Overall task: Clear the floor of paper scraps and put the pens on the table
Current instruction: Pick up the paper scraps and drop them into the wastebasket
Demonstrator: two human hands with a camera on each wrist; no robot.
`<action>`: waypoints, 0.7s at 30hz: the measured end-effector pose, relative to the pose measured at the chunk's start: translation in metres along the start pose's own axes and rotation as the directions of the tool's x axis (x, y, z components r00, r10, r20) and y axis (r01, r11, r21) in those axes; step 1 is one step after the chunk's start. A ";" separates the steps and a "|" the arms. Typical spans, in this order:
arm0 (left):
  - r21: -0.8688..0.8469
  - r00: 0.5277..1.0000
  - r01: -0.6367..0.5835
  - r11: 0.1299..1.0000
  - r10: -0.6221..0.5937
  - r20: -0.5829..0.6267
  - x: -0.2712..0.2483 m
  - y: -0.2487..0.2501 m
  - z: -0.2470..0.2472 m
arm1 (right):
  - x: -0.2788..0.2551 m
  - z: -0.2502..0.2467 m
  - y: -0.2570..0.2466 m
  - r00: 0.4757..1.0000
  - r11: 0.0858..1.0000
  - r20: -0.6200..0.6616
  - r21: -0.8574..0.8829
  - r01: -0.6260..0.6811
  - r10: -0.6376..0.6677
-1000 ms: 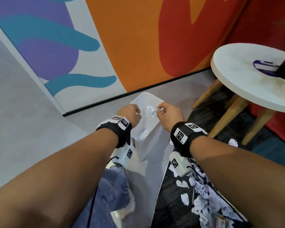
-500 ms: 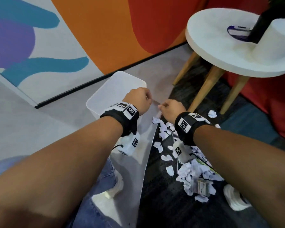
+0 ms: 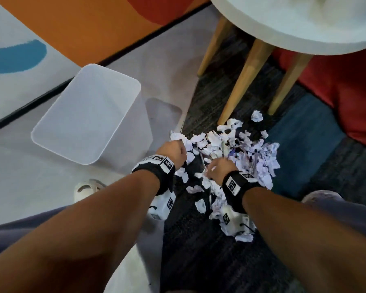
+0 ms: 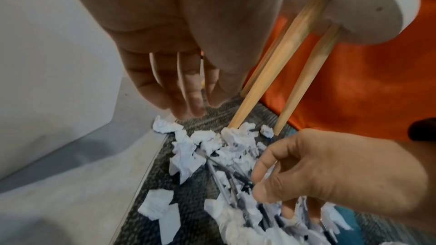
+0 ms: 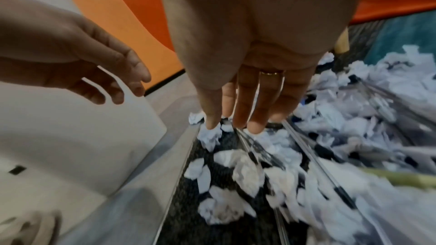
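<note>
A heap of white paper scraps (image 3: 258, 157) lies on the dark carpet, with several pens (image 3: 202, 163) mixed into it. My left hand (image 3: 179, 148) hovers at the heap's left edge; the left wrist view shows its fingers (image 4: 188, 100) straight, pointing down and holding nothing. My right hand (image 3: 211, 166) is lowered into the heap. Its fingertips (image 5: 254, 126) are straight and touch the scraps (image 5: 245, 170) beside thin clear pens (image 5: 313, 157). The round white table (image 3: 294, 32) stands just behind the heap.
A white plastic bin (image 3: 89, 115) stands on the grey floor left of the heap. The table's wooden legs (image 3: 243, 81) come down at the heap's far edge. A red cushion (image 3: 347, 92) lies to the right, and a white shoe (image 3: 87, 187) by my left arm.
Both hands have left the mouth of the bin and come down right onto the scrap heap. The scrap my right hand held over the bin is gone from it.
</note>
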State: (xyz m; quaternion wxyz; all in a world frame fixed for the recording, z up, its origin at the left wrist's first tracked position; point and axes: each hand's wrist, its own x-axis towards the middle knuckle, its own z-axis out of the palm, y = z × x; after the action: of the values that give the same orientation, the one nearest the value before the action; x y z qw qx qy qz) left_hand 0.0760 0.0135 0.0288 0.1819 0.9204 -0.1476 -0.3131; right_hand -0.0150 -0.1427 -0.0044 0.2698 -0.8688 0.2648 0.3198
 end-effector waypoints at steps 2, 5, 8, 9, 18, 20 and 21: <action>0.011 0.999 0.018 1.000 -0.018 0.036 0.016 -0.003 0.013 | 0.008 0.014 0.007 0.999 1.000 0.047 -0.021 -0.015 0.016; 0.029 0.994 0.028 0.999 -0.031 0.106 0.038 -0.006 0.030 | 0.019 0.030 0.012 0.995 0.994 0.100 -0.110 0.006 0.005; 0.062 0.988 -0.003 0.998 -0.007 0.156 0.057 -0.007 0.045 | 0.029 0.045 0.017 0.994 0.989 0.106 -0.145 0.034 -0.019; 0.070 0.986 -0.016 0.997 0.004 0.168 0.062 -0.007 0.049 | 0.032 0.049 0.018 0.994 0.986 0.102 -0.160 0.047 -0.031; 0.279 0.967 -0.122 0.953 0.050 0.251 0.088 -0.016 0.087 | 0.051 0.066 0.019 0.985 0.955 0.147 -0.268 0.131 -0.094; 0.314 0.953 -0.141 0.939 0.043 0.300 0.087 -0.021 0.093 | 0.051 0.067 0.019 0.984 0.957 0.148 -0.256 0.136 -0.101; 0.319 0.950 -0.147 0.936 0.043 0.310 0.086 -0.023 0.095 | 0.051 0.066 0.020 0.982 0.959 0.154 -0.244 0.142 -0.106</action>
State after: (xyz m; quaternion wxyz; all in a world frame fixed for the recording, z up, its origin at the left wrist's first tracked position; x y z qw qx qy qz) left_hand 0.0849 -0.0219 -0.0965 0.0121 0.8716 -0.2697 -0.4092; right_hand -0.0213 -0.1296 -0.0890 0.1940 -0.8866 0.1471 0.3933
